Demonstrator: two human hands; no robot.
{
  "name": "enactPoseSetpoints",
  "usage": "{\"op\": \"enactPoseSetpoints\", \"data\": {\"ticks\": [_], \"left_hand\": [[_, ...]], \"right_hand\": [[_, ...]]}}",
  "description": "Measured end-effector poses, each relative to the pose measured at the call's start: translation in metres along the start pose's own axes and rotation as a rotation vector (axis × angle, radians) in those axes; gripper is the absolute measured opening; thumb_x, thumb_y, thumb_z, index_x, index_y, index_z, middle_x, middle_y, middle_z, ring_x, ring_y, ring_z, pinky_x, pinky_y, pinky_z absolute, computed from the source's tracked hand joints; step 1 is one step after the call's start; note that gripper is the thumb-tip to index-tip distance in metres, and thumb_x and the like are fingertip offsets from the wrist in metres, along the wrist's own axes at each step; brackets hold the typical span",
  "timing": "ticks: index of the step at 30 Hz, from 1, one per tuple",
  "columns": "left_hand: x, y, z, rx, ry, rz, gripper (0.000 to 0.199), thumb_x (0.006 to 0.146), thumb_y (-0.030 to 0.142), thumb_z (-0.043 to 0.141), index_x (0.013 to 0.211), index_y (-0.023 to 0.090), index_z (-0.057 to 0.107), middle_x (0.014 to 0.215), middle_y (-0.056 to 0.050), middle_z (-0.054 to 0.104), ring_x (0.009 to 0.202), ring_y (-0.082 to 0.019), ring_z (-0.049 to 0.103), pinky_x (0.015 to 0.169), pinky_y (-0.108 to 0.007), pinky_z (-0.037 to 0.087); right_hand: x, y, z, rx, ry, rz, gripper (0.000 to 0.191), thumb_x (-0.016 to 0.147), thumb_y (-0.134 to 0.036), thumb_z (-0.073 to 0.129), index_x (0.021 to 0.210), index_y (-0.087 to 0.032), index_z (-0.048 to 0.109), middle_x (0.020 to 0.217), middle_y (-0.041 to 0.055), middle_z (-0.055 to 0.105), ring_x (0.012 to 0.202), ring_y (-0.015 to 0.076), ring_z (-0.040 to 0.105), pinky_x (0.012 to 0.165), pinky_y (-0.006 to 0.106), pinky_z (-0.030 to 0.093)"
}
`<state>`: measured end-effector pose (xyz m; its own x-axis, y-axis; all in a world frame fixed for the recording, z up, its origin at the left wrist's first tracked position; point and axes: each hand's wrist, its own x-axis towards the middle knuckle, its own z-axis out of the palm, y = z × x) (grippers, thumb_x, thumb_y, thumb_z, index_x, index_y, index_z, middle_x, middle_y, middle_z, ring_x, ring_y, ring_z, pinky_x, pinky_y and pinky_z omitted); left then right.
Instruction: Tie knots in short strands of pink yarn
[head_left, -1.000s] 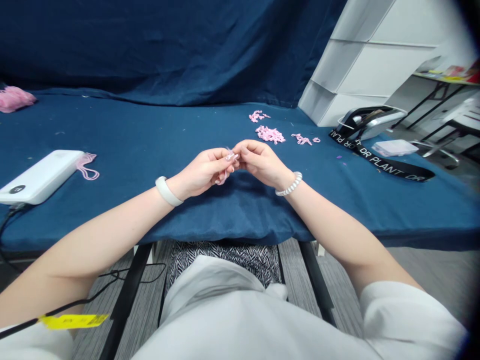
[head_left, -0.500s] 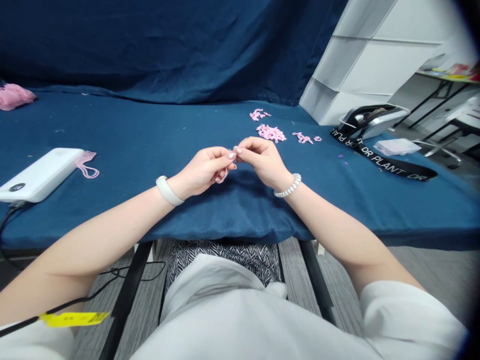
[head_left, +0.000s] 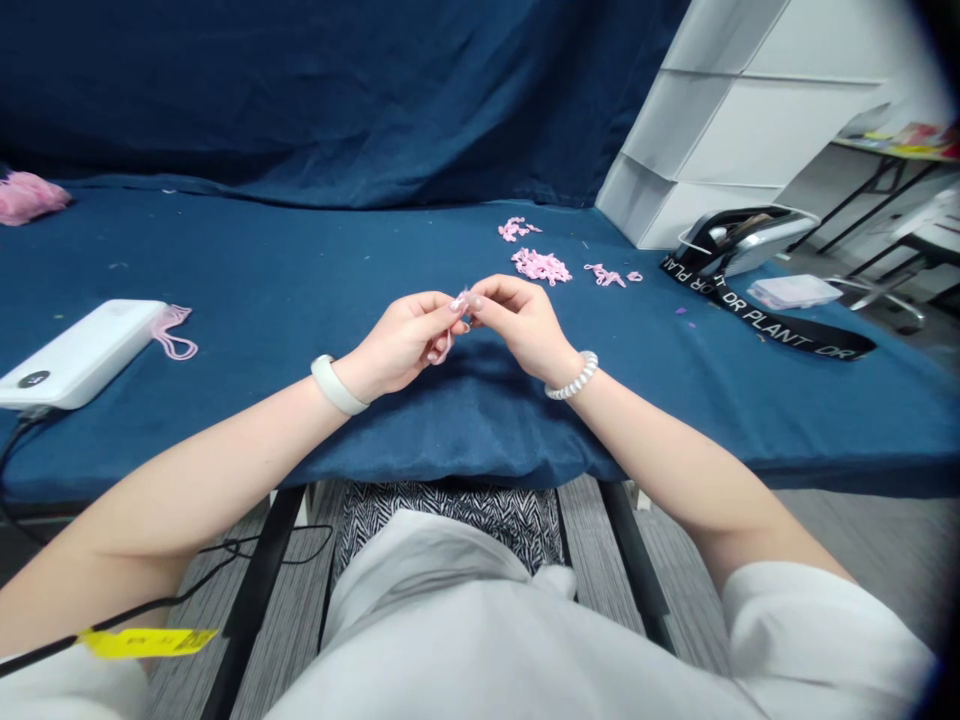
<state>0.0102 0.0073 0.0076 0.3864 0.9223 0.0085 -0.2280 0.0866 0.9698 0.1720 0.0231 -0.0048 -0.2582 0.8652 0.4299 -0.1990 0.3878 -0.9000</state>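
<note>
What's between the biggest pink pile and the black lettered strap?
Head view: a smaller cluster of pink loops, then a single pink piece, both on the blue cloth.

Pink cord point(head_left: 448, 346) w/in L grip point(head_left: 409, 342)

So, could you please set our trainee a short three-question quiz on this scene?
1. Multiple choice: how are the bare left hand and bare right hand placed? (a) far apart; (b) close together; (c) crossed at the wrists.
2. True or false: the black fabric strap with white lettering lies to the right of the white rectangular device.
3. Fill in the colour: a thin ____ cord shows at the left hand's fingers.
Key: 1. b; 2. true; 3. pink.
</note>
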Motion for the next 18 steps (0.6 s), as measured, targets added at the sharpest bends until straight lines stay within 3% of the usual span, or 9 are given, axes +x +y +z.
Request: {"op": "enactPoseSetpoints", "data": {"ticks": [5,18], "left_hand": [[0.0000,-0.0039,0.0025,-0.024,0.007,0.001,0.028,0.073,0.033,0.075,0.071,0.013,0.055,0.064,0.003,0.057,0.043,-0.001,0.041,0.038,-0.014,0.030],[-0.0015,-0.0015,0.0038,-0.051,0.000,-0.061,0.025,0.071,0.028,0.075,0.071,0.013,0.056,0.064,0.002,0.059,0.044,-0.002,0.040,0.039,-0.015,0.028]], "right_hand": [[-0.0020,0.0010,0.0047,-0.079,0.086,-0.033,0.029,0.074,-0.041,0.075,0.072,-0.013,0.066,0.070,0.0004,0.066,0.065,0.0076,0.058,0.067,0.023,0.048],[-0.0027,0.0008,0.0078,0.018,0.101,0.057,0.036,0.070,-0.047,0.077,0.070,-0.015,0.062,0.069,-0.0005,0.063,0.065,0.0076,0.056,0.065,0.023,0.047]]}}
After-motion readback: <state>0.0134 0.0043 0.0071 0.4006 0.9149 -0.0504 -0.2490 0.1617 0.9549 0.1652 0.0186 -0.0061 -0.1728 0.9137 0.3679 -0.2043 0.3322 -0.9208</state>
